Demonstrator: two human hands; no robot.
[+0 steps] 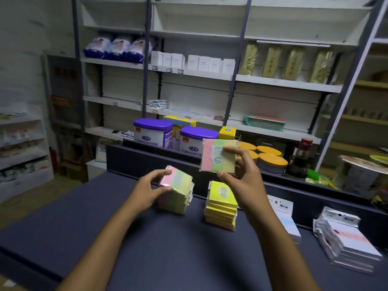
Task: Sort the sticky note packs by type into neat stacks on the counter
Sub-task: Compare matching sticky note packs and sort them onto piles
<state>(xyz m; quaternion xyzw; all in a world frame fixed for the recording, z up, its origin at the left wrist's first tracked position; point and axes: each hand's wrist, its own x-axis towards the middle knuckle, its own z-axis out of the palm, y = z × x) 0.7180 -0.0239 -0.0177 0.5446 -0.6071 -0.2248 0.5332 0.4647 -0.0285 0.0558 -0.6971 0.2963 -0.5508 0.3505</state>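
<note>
Sorting well advanced: my right hand point(241, 175) pinches one tri-colour pack point(218, 155) aloft above the yellow stack point(221, 204); my left hand point(153, 185) grips the tri-colour stack point(178, 192) on the table point(84, 217). White packs point(346, 240) at right appear loosely piled, still needing squaring.

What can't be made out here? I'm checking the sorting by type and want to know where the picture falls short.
Head view:
- Label print on the held pack: blurred, partly under the right hand's fingers.
- Pale stack beside the yellow stack: mostly behind the right forearm.
- Multicolour stack: near side covered by the left hand.
- Pack counts: edges too blurred.
</note>
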